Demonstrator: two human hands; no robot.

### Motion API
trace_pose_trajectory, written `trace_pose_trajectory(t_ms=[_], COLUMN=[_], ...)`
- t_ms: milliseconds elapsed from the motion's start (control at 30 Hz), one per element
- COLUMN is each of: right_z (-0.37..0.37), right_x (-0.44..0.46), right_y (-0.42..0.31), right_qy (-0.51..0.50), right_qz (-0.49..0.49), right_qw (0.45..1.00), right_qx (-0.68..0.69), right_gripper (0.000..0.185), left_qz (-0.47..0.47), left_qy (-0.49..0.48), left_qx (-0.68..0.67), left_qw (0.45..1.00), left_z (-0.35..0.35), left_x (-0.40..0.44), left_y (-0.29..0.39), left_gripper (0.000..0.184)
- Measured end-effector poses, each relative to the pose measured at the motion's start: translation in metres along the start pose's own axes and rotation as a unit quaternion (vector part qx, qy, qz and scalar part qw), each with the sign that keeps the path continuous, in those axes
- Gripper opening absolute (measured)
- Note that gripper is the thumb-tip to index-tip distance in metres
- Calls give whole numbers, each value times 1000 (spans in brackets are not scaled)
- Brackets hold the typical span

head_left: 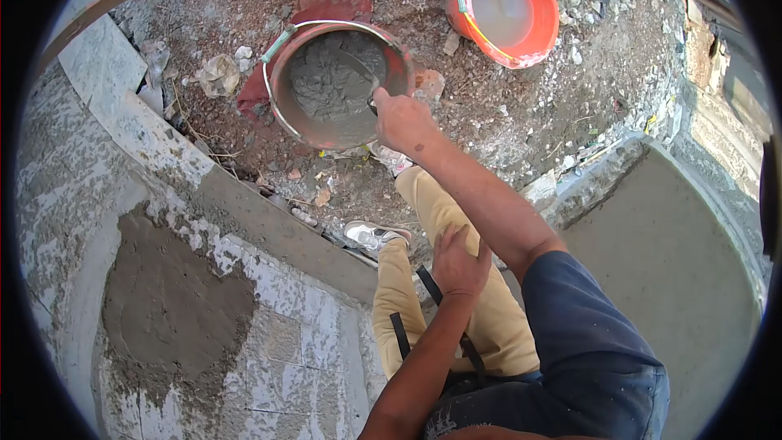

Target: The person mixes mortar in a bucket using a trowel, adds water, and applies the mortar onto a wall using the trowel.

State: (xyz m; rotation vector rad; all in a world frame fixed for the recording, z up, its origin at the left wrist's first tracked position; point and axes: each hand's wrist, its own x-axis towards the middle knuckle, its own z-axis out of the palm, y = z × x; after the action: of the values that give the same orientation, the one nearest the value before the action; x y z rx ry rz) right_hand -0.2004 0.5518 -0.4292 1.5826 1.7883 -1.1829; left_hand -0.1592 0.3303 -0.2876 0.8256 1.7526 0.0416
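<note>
My right hand (402,122) is closed around the handle of a trowel (358,65) at the right side of a bucket (399,61). The trowel's blade lies in the wet grey mortar (326,81) inside it. A white wire handle with a green grip rests against the bucket's left rim. My left hand (461,265) lies on my thigh, over the tan trousers (505,318), its fingers spread and holding nothing.
An orange bucket (539,20) with cloudy water stands at the upper right. Fresh mortar (171,301) covers part of the wall at lower left. A smooth cement surface (668,261) lies right. Stones and rubble (505,114) cover the ground.
</note>
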Motion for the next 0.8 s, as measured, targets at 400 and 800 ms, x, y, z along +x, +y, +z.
trace_pose_trajectory(t_ms=[400, 800], right_z=[-94, -90], right_x=[-68, 173], right_y=[149, 317], right_qy=[228, 182], right_qz=[144, 101], right_qw=[941, 966], right_qx=[204, -153], right_gripper=[47, 40], left_qz=[-10, 46], left_qy=[-24, -28], left_qx=[14, -21], left_qw=[1000, 998], left_z=[-10, -25], left_x=[1, 16], left_y=[8, 24], left_gripper=[51, 43])
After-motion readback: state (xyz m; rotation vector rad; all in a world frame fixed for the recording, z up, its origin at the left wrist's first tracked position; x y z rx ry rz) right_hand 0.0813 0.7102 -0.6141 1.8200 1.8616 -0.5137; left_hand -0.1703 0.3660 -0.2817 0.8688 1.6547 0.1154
